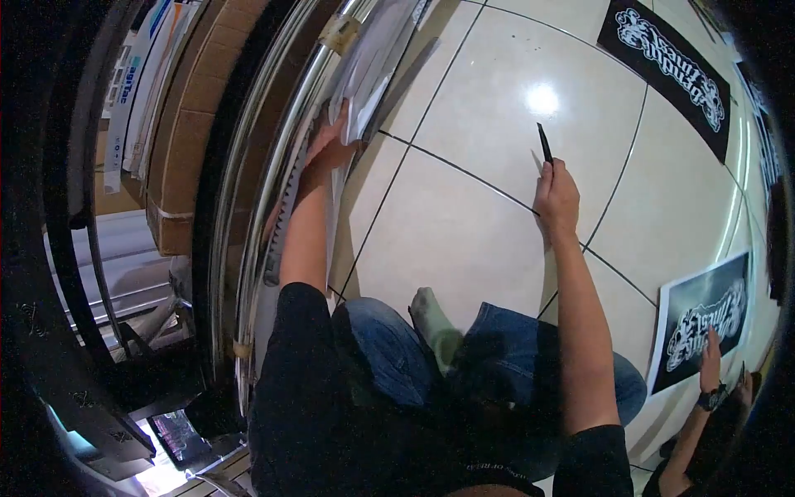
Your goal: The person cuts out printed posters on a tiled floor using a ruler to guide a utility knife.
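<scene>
My right hand (559,197) is closed round a slim black cutter knife (544,142), held above the tiled floor with its tip pointing away from me. On the left, my left hand (330,142) reaches to the rack and grips a clear plastic sheet (362,91), which partly covers its fingers. Beside that forearm runs a strip with a toothed edge (286,217). Shiny metal tubes (286,124) stand close to the hand, with a piece of brown tape (339,35) round them near the top.
A black print with white lettering (671,70) lies at the upper right. Another person's hand (710,360) rests on a second print (675,319) at the lower right. Cardboard boxes (195,124) and a dark shelf frame (79,224) stand at the left. Pale tiles (447,224) lie before me.
</scene>
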Available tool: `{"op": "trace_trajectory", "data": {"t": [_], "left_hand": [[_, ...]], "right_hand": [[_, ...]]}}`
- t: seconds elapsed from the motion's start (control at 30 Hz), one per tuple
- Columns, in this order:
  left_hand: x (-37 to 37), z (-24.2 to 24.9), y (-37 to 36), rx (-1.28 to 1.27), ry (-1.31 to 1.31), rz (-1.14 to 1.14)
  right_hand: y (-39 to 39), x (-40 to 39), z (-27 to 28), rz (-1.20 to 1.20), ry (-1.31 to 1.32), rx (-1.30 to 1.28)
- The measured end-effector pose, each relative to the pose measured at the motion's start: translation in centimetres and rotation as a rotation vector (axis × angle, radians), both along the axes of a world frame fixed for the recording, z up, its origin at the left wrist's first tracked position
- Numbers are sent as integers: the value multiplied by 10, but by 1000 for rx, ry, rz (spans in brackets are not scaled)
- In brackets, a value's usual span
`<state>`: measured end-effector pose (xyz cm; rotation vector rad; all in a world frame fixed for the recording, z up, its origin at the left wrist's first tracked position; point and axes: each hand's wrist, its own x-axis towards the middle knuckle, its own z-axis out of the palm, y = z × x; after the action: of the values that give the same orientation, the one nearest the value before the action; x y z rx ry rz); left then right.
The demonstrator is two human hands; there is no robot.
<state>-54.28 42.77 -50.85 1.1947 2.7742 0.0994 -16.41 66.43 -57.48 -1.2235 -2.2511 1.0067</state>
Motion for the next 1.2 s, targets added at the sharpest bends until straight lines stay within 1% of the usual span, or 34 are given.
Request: {"op": "trace_trajectory", "data": {"t": [0.03,0.13,0.17,0.2,0.27,0.3,0.33,0.4,0.47,0.53,0.57,0.6,0.67,0.7,0.73,0.8,0.83,0.87,0.93,0.97,1.0,1.03,1.07,1.1,1.13,1.17,1.2], "left_hand": [[-1,6,-1,-30,-89,26],[-6,1,-5,-23,-26,62],[-11,-13,-11,55,228,-55],[-24,-22,-16,57,222,-50],[-26,-21,-20,283,-244,32],[-26,-22,-23,148,77,-171],[-24,-29,-28,143,77,-171],[-9,-34,-27,53,99,-136],[21,-20,-18,-48,121,-141],[32,-45,-22,-278,635,-262],[50,-48,-19,-416,496,-152],[68,-48,-21,-397,498,-152],[95,-52,-27,-232,341,26],[99,-59,-32,-291,320,58],[111,-61,-36,-288,318,58],[135,-60,-38,15,146,142],[135,-57,-39,-38,121,148],[134,-53,-38,-30,128,143],[129,-44,-43,-173,-17,224],[112,-46,-46,-151,-4,245],[93,-59,-59,-176,163,236],[84,-68,-70,-212,324,226],[83,-60,-69,-209,332,239],[83,-53,-72,-274,309,194],[90,-45,-78,-346,278,146],[95,-37,-79,-357,277,152],[95,-26,-76,-356,250,110]], "right_hand": [[-1,-2,1,-3,9,0],[-2,-3,3,0,-2,12],[0,-4,2,3,-4,19],[0,-4,0,-2,18,63],[-1,0,-6,2,24,93],[1,-1,-8,0,12,85],[2,-3,-9,-3,6,81],[0,-7,-8,-25,-7,70],[0,-5,-9,-20,12,75],[1,-5,-11,-27,-11,98],[1,-6,-11,-27,-32,103],[2,-6,-11,-32,-32,121],[0,-6,-7,-39,-46,69],[-1,-6,-7,-44,-9,83],[-1,-5,-9,-45,-11,86],[-1,-3,-14,-45,58,101],[-2,-3,-11,-58,72,55],[-4,2,-11,-64,79,63],[-5,6,-11,-1,139,76],[-5,10,-11,47,193,50],[-8,17,-6,72,202,62],[-12,25,-3,41,227,-15],[-14,28,3,-3,256,-96],[-19,32,6,-28,305,-125],[-24,34,4,-24,299,-146],[-23,34,0,-32,260,-97],[-18,28,-1,-43,232,-38]]}}
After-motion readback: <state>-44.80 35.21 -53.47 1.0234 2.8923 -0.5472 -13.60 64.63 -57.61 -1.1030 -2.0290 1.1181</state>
